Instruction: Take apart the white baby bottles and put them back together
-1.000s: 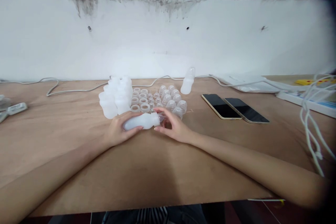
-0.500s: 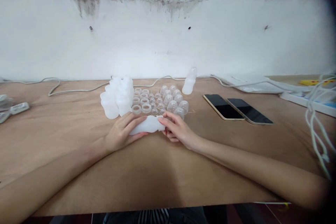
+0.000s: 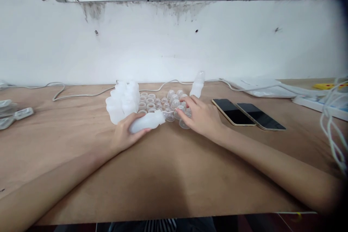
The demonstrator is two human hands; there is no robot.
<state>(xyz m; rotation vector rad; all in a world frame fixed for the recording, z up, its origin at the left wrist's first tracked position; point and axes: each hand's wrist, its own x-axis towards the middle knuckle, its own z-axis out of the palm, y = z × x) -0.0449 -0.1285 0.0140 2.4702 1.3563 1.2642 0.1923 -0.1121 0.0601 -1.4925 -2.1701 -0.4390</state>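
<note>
My left hand is wrapped round a translucent white feeding bottle. The bottle lies tilted low over the table, its neck pointing right; detail at its mouth is too blurred to make out. Over the clear dome caps, my right hand has its thumb and fingers apart, close to or touching the nearest ones. Beside these caps are small clear nipples and whitish screw rings, set in rows. White bottles stand grouped behind my left hand. Fingers hide some caps.
A capped bottle stands near the wall. Two phones lie to the right, and a power strip with looped white cables is farther right. Small pale plastic pieces sit at the left. A thin cable runs along the back.
My right hand has let go of the bottle's neck and moved right, over the dome caps. My left hand still holds the bottle, now tilted with its neck raised.
</note>
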